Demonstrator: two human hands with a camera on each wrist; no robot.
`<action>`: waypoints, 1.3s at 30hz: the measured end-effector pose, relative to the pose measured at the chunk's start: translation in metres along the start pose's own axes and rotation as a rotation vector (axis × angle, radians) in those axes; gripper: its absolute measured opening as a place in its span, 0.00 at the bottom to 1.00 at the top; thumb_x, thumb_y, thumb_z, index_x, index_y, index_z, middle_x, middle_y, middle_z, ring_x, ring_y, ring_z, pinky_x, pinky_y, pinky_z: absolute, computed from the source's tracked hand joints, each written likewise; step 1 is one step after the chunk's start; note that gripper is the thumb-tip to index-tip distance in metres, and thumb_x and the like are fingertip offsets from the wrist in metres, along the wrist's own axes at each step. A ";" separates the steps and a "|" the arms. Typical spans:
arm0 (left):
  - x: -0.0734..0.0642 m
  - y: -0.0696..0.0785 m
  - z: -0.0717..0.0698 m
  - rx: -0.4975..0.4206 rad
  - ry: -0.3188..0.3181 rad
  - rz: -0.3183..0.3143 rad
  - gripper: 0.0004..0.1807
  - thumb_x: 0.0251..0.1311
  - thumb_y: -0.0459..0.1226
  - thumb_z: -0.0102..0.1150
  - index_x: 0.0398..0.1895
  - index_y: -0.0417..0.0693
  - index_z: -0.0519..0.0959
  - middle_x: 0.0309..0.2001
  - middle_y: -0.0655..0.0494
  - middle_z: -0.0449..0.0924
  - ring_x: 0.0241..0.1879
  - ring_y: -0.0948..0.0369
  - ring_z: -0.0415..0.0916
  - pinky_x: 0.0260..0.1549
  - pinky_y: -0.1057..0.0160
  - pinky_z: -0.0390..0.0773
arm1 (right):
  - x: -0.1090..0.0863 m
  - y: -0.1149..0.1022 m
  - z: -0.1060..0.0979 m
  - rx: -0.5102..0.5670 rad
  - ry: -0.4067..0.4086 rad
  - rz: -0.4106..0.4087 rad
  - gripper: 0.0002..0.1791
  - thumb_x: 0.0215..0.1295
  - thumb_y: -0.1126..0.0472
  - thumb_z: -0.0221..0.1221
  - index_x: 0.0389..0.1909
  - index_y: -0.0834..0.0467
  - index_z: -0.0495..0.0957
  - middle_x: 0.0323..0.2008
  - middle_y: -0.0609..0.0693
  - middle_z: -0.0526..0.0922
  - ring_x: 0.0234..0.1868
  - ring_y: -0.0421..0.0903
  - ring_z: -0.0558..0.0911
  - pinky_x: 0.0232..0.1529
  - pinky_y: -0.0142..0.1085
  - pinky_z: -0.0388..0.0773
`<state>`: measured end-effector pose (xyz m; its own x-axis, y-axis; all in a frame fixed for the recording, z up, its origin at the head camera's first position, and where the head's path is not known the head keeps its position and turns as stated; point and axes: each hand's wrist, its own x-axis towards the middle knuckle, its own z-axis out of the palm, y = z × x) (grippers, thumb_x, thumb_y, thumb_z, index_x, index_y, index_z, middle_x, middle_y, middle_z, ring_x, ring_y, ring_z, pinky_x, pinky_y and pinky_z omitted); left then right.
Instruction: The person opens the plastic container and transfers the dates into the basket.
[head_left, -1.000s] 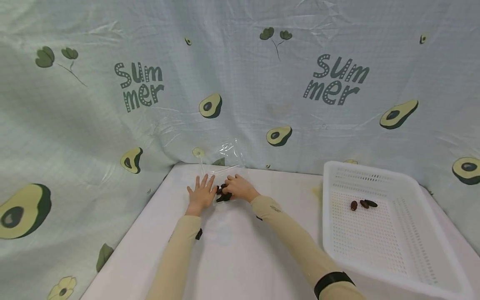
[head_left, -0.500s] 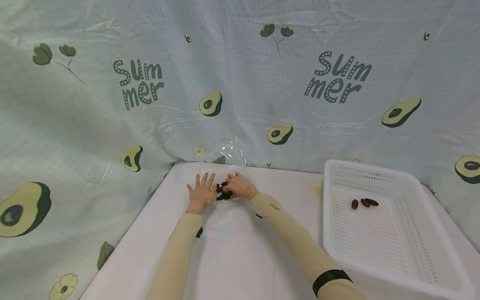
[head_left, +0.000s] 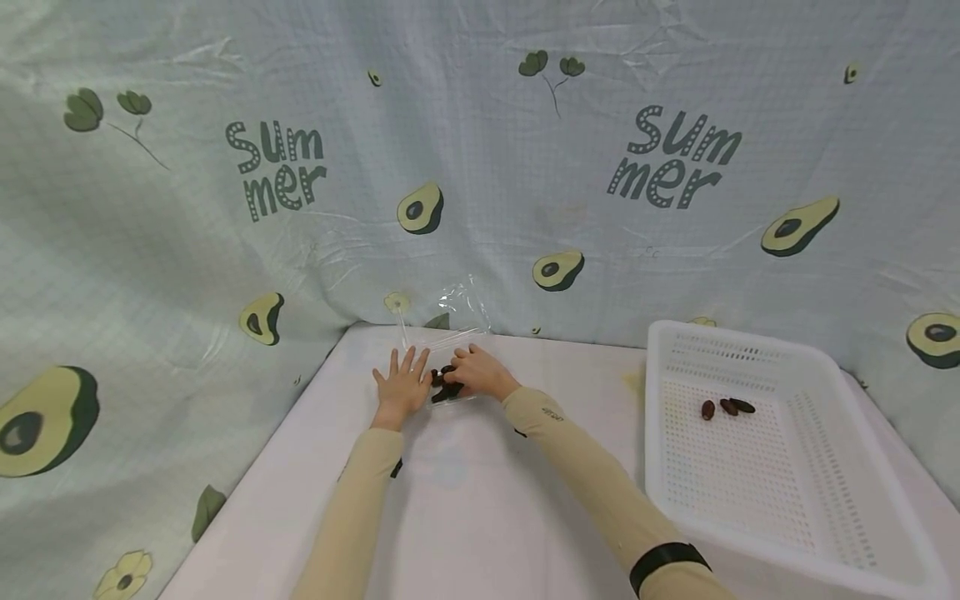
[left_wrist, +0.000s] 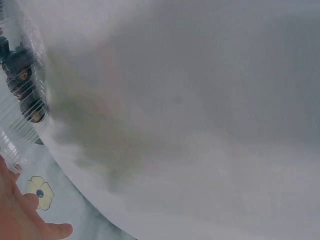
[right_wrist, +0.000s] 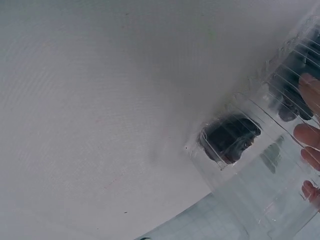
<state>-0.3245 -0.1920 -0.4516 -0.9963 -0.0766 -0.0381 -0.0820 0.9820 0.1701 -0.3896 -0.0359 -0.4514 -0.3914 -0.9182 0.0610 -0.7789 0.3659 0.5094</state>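
Note:
A clear plastic clamshell box (right_wrist: 235, 187) with dark dates in it lies near the back of the table, its lid (head_left: 465, 304) standing up behind. My left hand (head_left: 402, 388) rests at the box's left side, fingers straight and spread. Over the box, my right hand (head_left: 480, 374) reaches in from the right, thumb and fingers bent around a date (head_left: 448, 369). More dates (head_left: 442, 394) lie below these fingers. In the right wrist view, one date (right_wrist: 230, 139) sits apart in a corner, and the right fingers (right_wrist: 307, 134) show through the plastic.
At the right stands a white perforated basket (head_left: 656, 450) with three dates (head_left: 729, 407) on its bottom. A pale printed curtain (head_left: 480, 167) hangs right behind the table (head_left: 480, 517) and along its left edge.
Hardly anything differs: the right fingers shift slightly over the dates. The left hand, the box and the basket stay where they were.

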 end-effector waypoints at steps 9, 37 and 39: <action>-0.001 0.001 -0.003 0.019 -0.023 0.003 0.28 0.68 0.47 0.28 0.70 0.56 0.45 0.71 0.49 0.43 0.70 0.44 0.34 0.59 0.31 0.42 | -0.007 0.007 -0.011 -0.034 -0.011 0.007 0.16 0.53 0.45 0.58 0.44 0.39 0.76 0.38 0.40 0.80 0.41 0.40 0.72 0.39 0.32 0.68; -0.001 -0.001 -0.004 0.014 -0.037 0.026 0.28 0.68 0.47 0.27 0.70 0.54 0.43 0.71 0.47 0.41 0.69 0.43 0.33 0.58 0.30 0.41 | -0.093 0.053 -0.102 -0.109 0.286 -0.159 0.08 0.53 0.51 0.60 0.32 0.46 0.74 0.25 0.41 0.73 0.31 0.41 0.65 0.32 0.33 0.60; -0.002 -0.001 -0.004 0.014 -0.036 0.027 0.28 0.68 0.47 0.27 0.70 0.54 0.43 0.71 0.47 0.42 0.69 0.43 0.33 0.58 0.30 0.41 | -0.103 0.055 -0.108 -0.109 0.312 -0.159 0.07 0.53 0.52 0.60 0.31 0.47 0.73 0.24 0.41 0.71 0.31 0.41 0.65 0.32 0.33 0.59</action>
<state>-0.3229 -0.1932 -0.4476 -0.9966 -0.0444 -0.0696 -0.0550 0.9860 0.1577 -0.3396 0.0629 -0.3372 -0.0882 -0.9707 0.2235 -0.7544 0.2117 0.6213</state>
